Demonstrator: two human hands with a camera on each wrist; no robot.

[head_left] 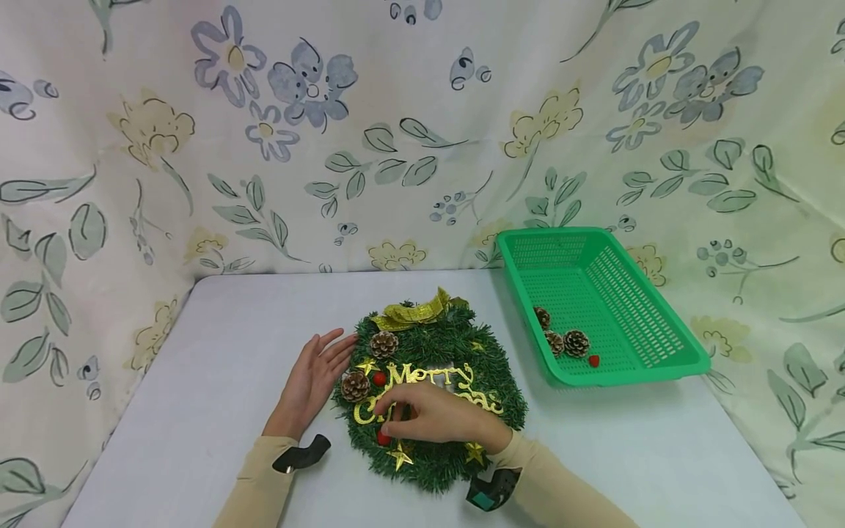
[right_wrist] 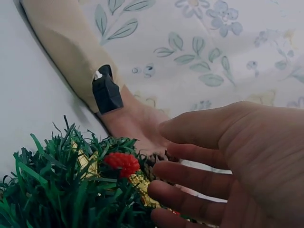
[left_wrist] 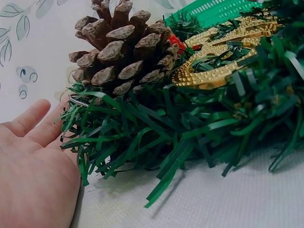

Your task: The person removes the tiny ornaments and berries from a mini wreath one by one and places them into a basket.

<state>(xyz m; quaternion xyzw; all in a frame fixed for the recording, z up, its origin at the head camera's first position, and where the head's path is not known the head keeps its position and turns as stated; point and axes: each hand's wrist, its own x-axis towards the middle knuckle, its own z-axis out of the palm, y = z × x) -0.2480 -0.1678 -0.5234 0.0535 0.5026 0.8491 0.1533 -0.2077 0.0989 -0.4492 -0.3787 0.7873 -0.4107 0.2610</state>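
Observation:
A green tinsel wreath [head_left: 429, 469] lies flat on the table, bearing gold "Merry Christmas" lettering [left_wrist: 209, 71], gold stars [head_left: 400, 456] and a gold ribbon bow [head_left: 412, 314]. Two pinecones [head_left: 355, 386] sit on its left side, with a red berry [head_left: 379, 378] beside them and another red berry [right_wrist: 122, 164] lower down. My left hand [head_left: 317, 370] rests palm up at the wreath's left edge, fingers extended against the tinsel. Over the lettering hovers my right hand [head_left: 442, 414], fingers loosely bent with nothing between them, its fingertips close to the lower berry. Part of the lettering is hidden beneath it.
On the right of the table stands a green plastic basket [head_left: 696, 359] holding several pinecones [head_left: 576, 343] and a small red berry [head_left: 594, 361]. A floral curtain [head_left: 396, 183] hangs behind the white table [head_left: 218, 352].

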